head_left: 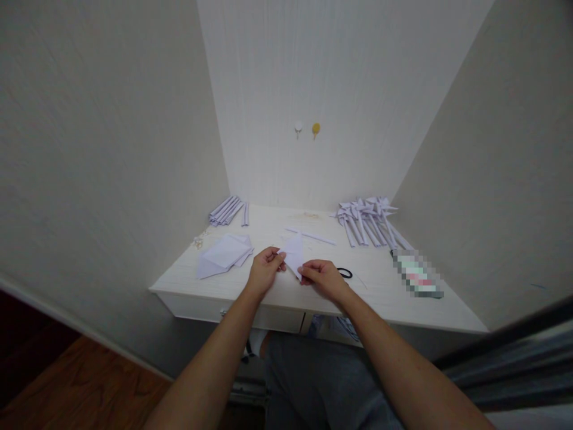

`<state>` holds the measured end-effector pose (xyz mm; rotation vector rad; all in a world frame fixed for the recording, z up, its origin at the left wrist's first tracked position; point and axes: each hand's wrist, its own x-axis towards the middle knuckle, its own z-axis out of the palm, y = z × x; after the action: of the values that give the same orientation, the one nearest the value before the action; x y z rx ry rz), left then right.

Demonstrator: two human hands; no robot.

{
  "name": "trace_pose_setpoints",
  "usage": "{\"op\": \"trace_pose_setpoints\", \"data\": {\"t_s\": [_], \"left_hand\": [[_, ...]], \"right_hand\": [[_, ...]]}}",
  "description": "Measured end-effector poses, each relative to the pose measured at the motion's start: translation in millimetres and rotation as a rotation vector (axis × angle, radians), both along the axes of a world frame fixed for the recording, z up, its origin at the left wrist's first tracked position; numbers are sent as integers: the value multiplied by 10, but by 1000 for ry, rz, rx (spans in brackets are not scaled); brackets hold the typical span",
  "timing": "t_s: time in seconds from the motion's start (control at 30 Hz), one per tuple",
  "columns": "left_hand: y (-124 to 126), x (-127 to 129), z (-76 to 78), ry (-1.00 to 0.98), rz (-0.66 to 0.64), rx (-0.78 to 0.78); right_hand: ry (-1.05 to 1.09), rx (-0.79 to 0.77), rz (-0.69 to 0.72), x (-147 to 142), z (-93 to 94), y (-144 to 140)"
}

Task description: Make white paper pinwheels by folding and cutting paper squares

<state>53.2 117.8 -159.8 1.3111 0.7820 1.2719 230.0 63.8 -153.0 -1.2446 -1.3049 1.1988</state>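
Between my hands is a small folded piece of white paper (293, 254), held just above the front part of the white desk. My left hand (267, 266) pinches its left edge between thumb and fingers. The lower right corner is pinched by my right hand (321, 276). Beside my right hand lies a black scissors handle (344, 273), the rest of it covered by the hand. Left of my left hand is a stack of white paper sheets (225, 254). A thin white paper strip (311, 236) lies just beyond the held paper.
Rolled paper tubes (226, 210) lie at the back left. Several paper pinwheels on paper sticks (364, 218) are piled at the back right. A phone-like device with a blurred screen (417, 275) rests on the right. Walls enclose the desk (277, 298) on three sides.
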Motion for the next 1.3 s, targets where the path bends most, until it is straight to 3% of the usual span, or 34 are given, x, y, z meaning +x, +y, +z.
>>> {"op": "trace_pose_setpoints", "data": {"t_s": [0.5, 0.83, 1.3], "left_hand": [[-31, -4, 42, -61, 46, -68], [-80, -22, 107, 40, -119, -76], [-62, -12, 89, 70, -113, -63]], "right_hand": [[43, 11, -12, -55, 38, -44], [170, 41, -123, -21, -10, 15], [337, 36, -197, 6, 9, -11]]}}
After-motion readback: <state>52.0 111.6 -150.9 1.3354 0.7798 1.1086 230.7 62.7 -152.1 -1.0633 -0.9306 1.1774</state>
